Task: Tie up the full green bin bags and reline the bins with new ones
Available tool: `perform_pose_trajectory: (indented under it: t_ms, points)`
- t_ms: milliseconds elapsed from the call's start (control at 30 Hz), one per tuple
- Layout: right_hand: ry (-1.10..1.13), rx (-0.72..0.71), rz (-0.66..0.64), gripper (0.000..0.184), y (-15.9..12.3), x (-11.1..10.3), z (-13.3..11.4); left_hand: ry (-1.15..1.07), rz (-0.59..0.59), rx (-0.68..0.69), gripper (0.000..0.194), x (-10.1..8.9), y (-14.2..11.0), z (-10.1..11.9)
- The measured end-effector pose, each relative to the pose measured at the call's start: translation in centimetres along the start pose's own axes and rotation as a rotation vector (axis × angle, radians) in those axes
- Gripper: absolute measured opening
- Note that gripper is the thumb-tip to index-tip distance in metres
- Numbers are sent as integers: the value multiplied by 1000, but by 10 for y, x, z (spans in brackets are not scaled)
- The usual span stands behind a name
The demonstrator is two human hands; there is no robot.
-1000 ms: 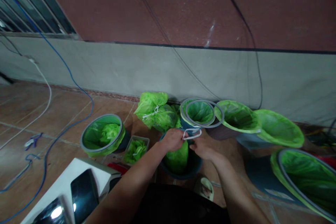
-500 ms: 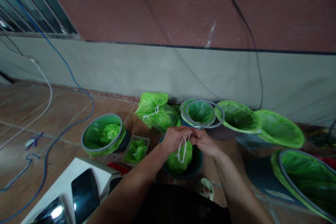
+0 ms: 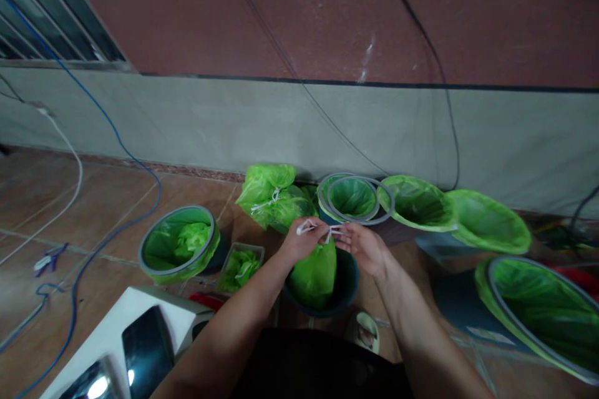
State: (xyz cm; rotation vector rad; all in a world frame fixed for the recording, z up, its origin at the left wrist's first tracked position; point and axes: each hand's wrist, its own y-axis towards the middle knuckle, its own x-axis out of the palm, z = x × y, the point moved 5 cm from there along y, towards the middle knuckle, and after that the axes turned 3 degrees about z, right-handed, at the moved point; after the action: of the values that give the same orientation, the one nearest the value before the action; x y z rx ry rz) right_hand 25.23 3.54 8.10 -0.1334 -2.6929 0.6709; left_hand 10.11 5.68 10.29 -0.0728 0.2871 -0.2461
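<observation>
Plainly, the left hand [image 3: 305, 241] and right hand [image 3: 368, 249] pinch white ties [image 3: 331, 232] atop a gathered, bright-green bag [image 3: 315, 277].

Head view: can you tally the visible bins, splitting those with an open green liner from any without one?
Bins with an open green liner: 5
Bin under the hands, no open liner, with a green bag bunched at a white string: 1
Total: 6 bins
</observation>
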Motion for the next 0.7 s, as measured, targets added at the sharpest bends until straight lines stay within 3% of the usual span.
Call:
perform_pose_trajectory:
  t_ms: [100,233,500,700]
  points:
    - [106,42,19,21,0,-5,-3,-162,77,-75,22,-1,3,-3]
    - [103,-3,25,35,0,-11,-10,-345,152,-147,22,-3,2,-6]
    - [-52,-18,164,31,6,-25,-1,-677,161,-174,23,-8,-4,4]
    - [-15,-6,295,29,4,-25,-2,-833,57,-171,25,-1,-8,14]
